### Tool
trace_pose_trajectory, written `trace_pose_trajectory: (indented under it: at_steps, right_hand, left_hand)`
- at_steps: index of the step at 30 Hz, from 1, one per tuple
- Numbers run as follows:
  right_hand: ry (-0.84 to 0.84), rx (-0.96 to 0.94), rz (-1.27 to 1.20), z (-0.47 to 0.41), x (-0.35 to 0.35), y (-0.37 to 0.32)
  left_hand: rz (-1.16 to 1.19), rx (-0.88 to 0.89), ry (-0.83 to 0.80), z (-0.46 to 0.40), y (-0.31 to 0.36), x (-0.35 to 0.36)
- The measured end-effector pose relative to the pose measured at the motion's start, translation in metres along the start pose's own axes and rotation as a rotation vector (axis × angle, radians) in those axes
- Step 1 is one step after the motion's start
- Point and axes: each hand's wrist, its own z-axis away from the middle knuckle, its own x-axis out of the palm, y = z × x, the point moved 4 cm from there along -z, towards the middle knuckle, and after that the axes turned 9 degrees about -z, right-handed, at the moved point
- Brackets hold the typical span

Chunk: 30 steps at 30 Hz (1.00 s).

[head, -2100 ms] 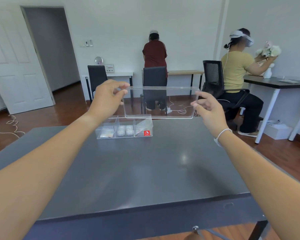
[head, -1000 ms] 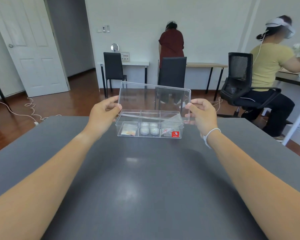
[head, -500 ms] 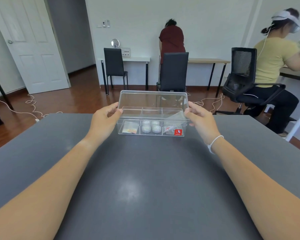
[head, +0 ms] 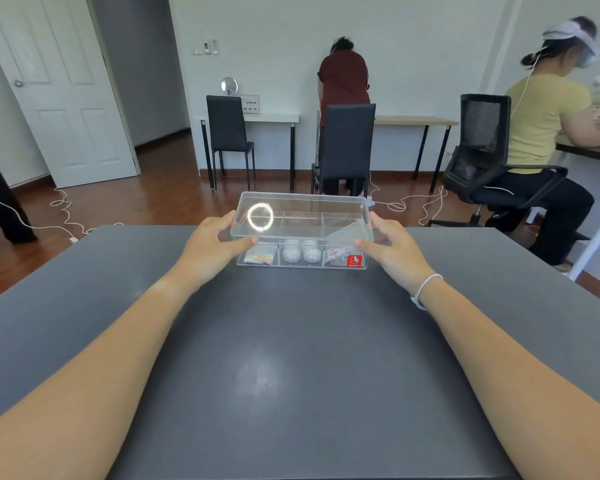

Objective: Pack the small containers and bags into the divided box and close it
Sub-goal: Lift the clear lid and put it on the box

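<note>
The clear divided box is sitting on the dark grey bench just above the centre of the frame, at the bench's far edge; the clear lid is lying level across its top, and whether it is fully seated cannot be told; a bright ring of light is reflecting off the lid's left part. The left hand is pinching the lid's left end, thumb on the near edge and fingers behind; the right hand is pinching the right end the same way, so each grip is closing on the lid; a white bracelet is circling the right wrist. Through the front wall, a small bag is showing in the left compartment, two round white containers are sitting side by side in the middle one, and a bag is lying in the right one behind a red sticker.
</note>
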Motion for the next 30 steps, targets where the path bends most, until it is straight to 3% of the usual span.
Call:
trace_pose_trajectory:
  at_steps: [30]
  right_hand:
    - [0.035,0.011,-0.023,-0.001,0.0011,0.0053]
  left_hand:
    - [0.02,-0.013,-0.001,0.0001,-0.0029,0.0049]
